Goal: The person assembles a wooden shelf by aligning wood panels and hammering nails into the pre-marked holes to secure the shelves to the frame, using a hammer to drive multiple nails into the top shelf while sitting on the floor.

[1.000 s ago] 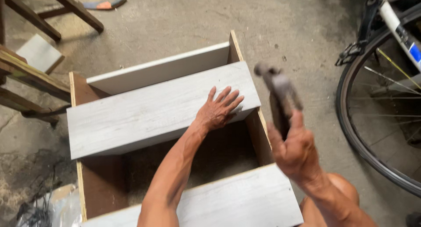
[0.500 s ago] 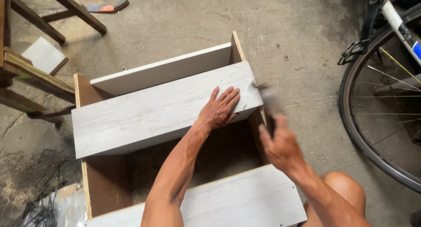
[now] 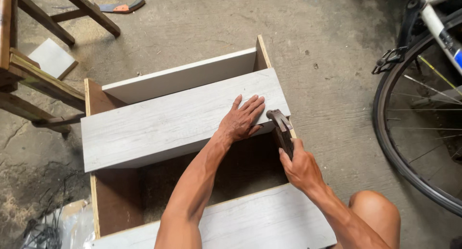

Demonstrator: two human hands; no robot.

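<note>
A wooden box frame (image 3: 263,54) with pale grey laminated panels lies on the concrete floor. My left hand (image 3: 241,119) presses flat, fingers spread, on the right part of the wide grey shelf board (image 3: 159,124) laid across the frame. My right hand (image 3: 301,166) grips the handle of a hammer (image 3: 281,126). The hammer's metal head is down at the right end of that board, by the frame's right side panel. My bare knee (image 3: 375,213) shows at the lower right.
A bicycle wheel (image 3: 409,148) with its pedal (image 3: 389,60) stands close on the right. Wooden legs of a stand (image 3: 38,80) are at the upper left, with a small white offcut (image 3: 50,59) beside them. A handsaw (image 3: 120,7) lies at the top. Plastic and wires (image 3: 53,227) lie at lower left.
My right hand swung the hammer down from a raised position to the right end of the shelf board. My left hand stayed flat on the board.
</note>
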